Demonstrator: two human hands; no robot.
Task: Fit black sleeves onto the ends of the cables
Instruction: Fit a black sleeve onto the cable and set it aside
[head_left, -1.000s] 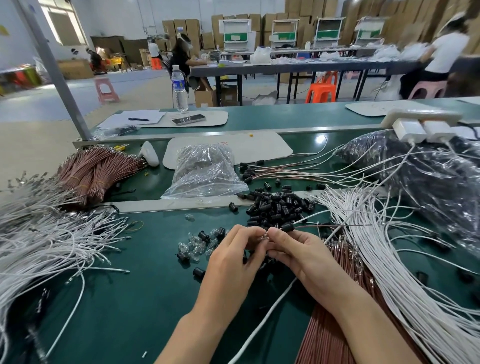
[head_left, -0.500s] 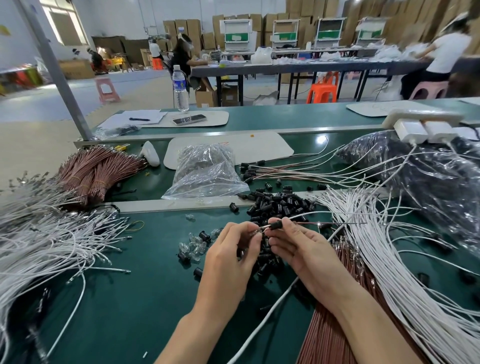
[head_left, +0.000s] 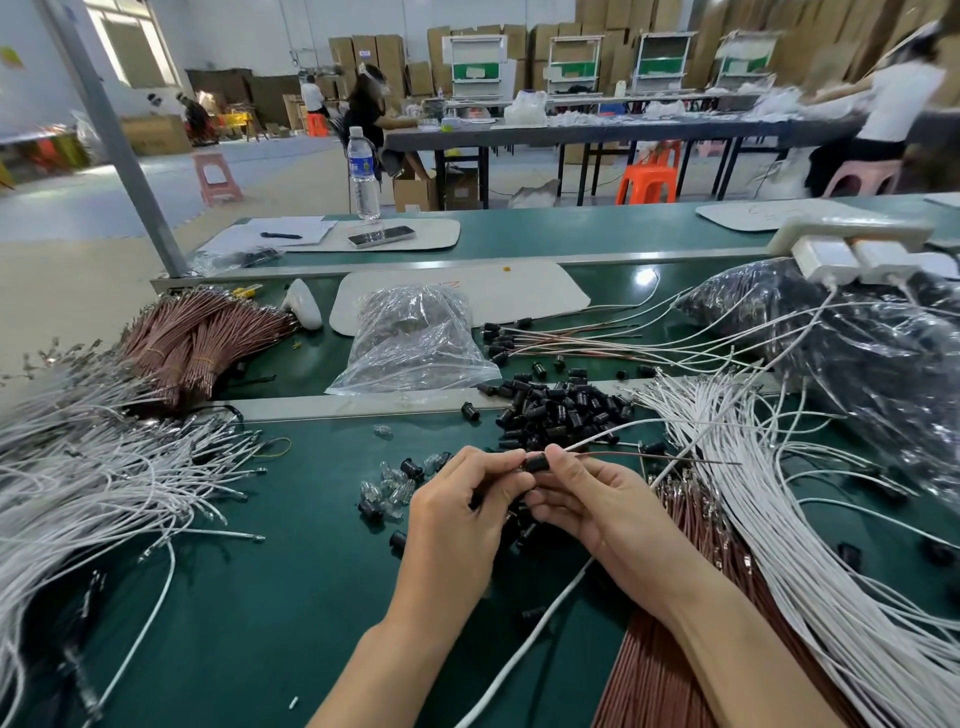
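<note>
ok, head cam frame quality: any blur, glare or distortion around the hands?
Head view: the left hand, right hand and the black sleeve pinched between them are sharp; the person in white at far right is smeared; glare spots on the clear bag and the green belt; wide-angle bend tilts the grey post.

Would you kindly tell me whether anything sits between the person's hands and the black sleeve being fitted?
Nothing visible does: the left hand and right hand pinch the black sleeve directly, with a white cable and brown cable leading from it rightwards.
</note>
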